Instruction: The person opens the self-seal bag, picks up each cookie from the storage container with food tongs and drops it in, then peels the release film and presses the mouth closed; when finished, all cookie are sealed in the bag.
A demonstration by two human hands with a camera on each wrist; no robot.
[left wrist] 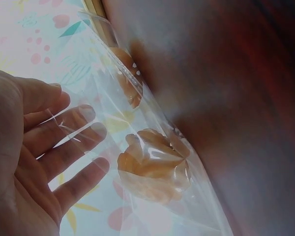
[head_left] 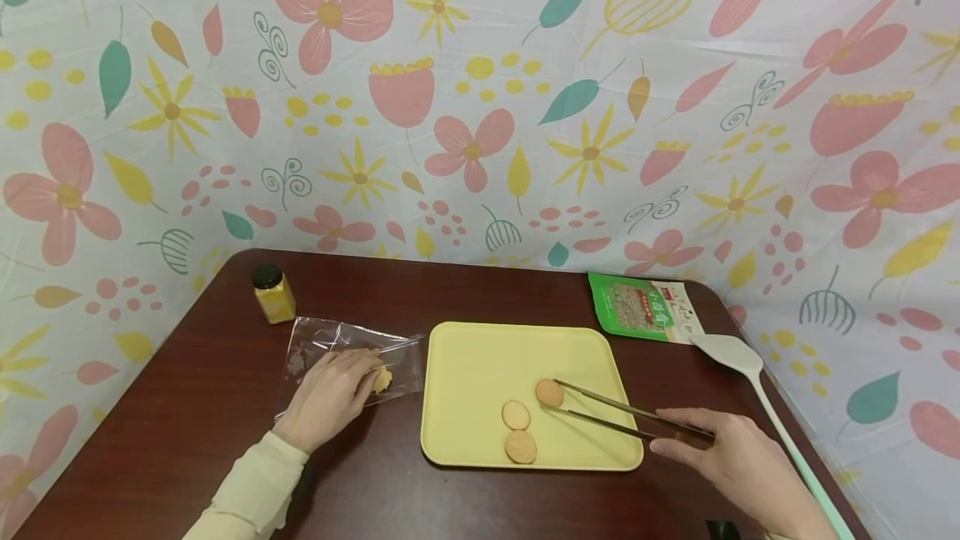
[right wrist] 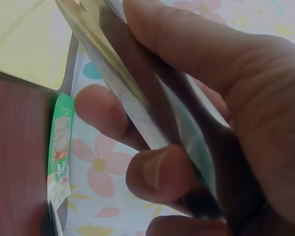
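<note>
My right hand grips metal tongs, seen close in the right wrist view. The tips of the tongs lie on either side of a round cookie on the yellow tray. Two more cookies, one pale and one larger, lie in a column beside it. Over a clear plastic bag left of the tray reaches my left hand. Its fingers are relaxed and slightly bent in the left wrist view, beside the bag. A scalloped cookie shows through the plastic.
A small jar with a black lid stands at the back left. A green food packet lies at the back right, and the pale head of a long-handled spatula touches its corner. A patterned cloth hangs behind the dark table.
</note>
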